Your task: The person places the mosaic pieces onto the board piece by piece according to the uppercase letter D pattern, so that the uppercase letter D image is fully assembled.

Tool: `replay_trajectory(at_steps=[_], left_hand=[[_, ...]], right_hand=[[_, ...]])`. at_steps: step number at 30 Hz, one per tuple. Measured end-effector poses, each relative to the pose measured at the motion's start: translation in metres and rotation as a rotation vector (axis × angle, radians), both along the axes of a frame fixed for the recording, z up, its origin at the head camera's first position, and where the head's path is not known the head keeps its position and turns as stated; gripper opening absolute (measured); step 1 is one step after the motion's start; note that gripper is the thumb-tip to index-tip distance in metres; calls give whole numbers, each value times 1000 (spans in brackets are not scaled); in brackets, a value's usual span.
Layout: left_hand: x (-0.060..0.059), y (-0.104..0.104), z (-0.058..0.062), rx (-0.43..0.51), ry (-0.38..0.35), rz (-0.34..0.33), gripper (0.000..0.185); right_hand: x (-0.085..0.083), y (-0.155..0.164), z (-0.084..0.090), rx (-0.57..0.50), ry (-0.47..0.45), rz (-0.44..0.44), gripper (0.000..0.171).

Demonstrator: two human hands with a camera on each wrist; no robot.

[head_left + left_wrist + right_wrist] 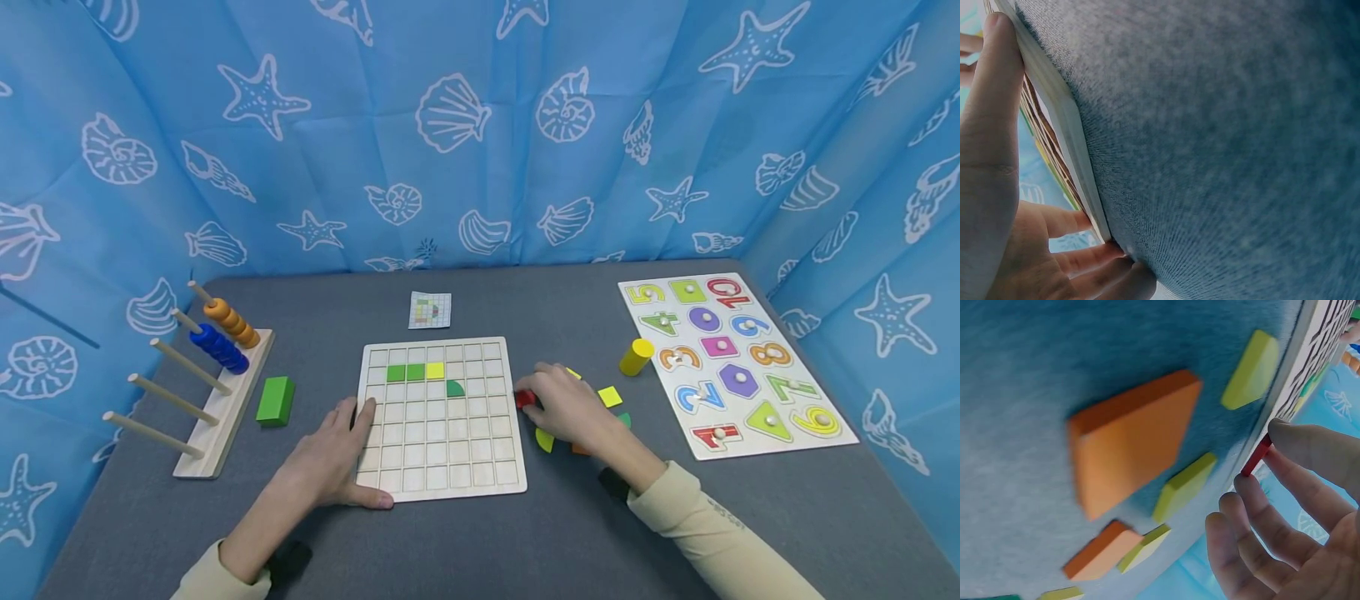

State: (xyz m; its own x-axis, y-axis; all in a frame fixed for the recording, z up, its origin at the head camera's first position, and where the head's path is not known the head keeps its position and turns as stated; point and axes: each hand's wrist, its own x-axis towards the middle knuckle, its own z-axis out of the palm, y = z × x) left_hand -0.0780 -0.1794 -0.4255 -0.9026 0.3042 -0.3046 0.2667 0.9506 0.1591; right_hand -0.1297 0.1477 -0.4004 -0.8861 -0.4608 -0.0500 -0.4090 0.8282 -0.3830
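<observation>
My left hand (326, 458) rests at the lower left corner of a wooden grid board (480, 454). Its thumb (997, 75) lies along the near edge and the fingers touch the left edge. Beyond the board's right edge, my right hand (566, 404) pinches a small red tile (1257, 456) between thumb and fingertip. Two green square tiles (406, 372), a yellow square tile (435, 370) and a green quarter-circle tile (454, 388) sit on the grid. Under and around the right hand lie loose tiles, among them an orange one (1135, 437) and several yellow ones (1250, 372).
Behind the board lies a small pattern card (431, 310). A peg rack with beads (238, 400) and a green block (275, 402) stand at the left. On the right are a yellow cylinder (636, 357) and a number puzzle board (750, 446). A blue curtain (480, 225) hangs behind the table.
</observation>
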Motion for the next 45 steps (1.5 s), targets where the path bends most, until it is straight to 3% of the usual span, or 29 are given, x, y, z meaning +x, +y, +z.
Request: replay_trajectory(at_steps=[11,29,45], left_hand=[[0,1,2,3,-6,5,138],[1,2,3,3,-9,12,139],[1,1,2,-10,25,-13,139]], right_hand=[[1,-24,0,-11,60,49,18],[-2,-70,-3,-78,66,163,10],[-3,-82,-8,-49,51,159,13]])
